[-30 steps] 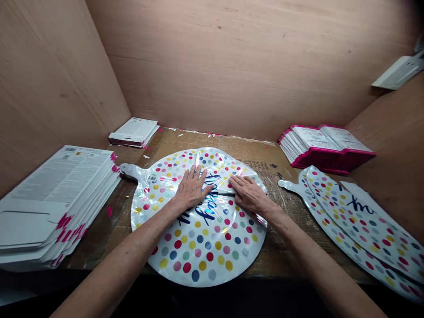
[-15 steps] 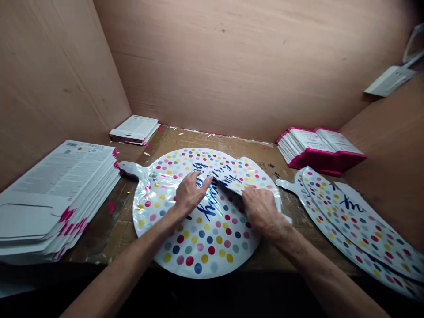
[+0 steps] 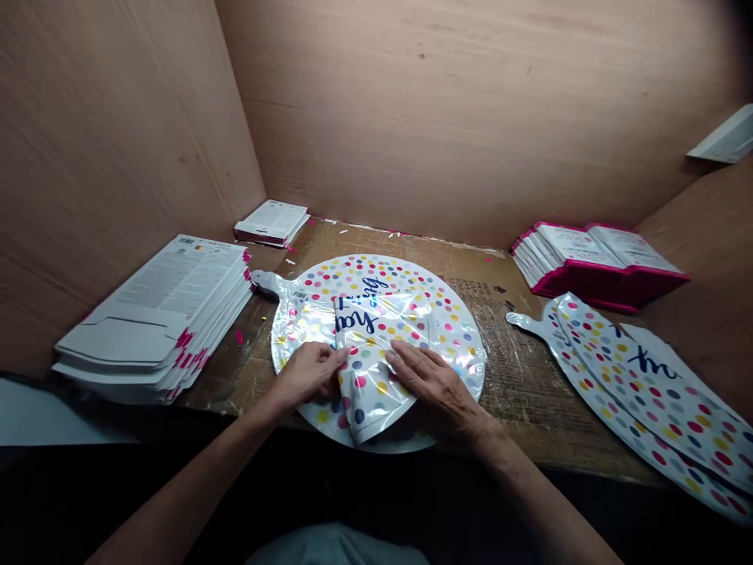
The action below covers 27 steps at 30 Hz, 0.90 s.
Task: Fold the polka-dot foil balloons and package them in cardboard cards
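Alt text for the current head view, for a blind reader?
A person's left hand touches the left edge of a folded polka-dot foil sheet, and the right hand lies on it; beneath is a round dotted sheet. White card stacks stand at left, a pink-edged stack at back right, and more dotted sheets at right.

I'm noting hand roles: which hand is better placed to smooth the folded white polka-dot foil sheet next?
Probably the right hand: its fingers lie outstretched over the folded white polka-dot foil sheet, while the left hand is curled at the sheet's left edge.
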Tool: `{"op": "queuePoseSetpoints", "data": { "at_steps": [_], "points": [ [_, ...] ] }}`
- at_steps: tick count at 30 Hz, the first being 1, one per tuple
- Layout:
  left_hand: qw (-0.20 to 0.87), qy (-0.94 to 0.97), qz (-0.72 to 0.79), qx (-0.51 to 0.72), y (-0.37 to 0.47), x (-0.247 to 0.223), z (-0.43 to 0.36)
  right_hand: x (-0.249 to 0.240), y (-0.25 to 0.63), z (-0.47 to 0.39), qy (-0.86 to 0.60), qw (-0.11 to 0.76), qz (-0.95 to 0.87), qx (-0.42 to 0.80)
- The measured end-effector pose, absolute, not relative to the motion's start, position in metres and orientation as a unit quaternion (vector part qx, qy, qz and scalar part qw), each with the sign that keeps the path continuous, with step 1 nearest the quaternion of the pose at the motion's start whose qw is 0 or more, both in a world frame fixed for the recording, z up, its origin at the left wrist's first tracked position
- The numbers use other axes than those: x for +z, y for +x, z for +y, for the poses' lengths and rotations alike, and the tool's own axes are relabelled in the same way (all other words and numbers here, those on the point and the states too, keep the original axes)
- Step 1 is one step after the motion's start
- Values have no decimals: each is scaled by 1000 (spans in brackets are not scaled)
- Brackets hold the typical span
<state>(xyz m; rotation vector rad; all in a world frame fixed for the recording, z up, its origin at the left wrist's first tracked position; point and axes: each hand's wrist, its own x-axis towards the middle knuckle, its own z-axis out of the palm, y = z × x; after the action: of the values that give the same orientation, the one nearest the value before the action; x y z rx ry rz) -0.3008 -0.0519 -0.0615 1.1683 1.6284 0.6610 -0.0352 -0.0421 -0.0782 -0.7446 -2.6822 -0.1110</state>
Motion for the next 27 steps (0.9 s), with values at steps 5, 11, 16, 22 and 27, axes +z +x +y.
{"op": "queuePoseSetpoints", "data": {
  "at_steps": [5, 11, 16, 22, 27],
  "points": [
    [129, 748, 575, 306, -313, -83, -64, -76, -47, -38, -234, 119, -965, -17],
    [146, 823, 500, 227, -324, -92, -59, -81, -45, -21, -228, 131, -964, 51],
    [200, 807, 508, 227, -324, -75, -49, -79, -52, 1, -415, 236, -830, 289],
    [202, 689, 653, 243, -312, -77, -29, -75, -48, 5, -373, 299, -766, 429],
    [191, 599, 749, 211, -300, -75, -8, -87, -62, 11, -563, 294, -731, 250]
  ]
}}
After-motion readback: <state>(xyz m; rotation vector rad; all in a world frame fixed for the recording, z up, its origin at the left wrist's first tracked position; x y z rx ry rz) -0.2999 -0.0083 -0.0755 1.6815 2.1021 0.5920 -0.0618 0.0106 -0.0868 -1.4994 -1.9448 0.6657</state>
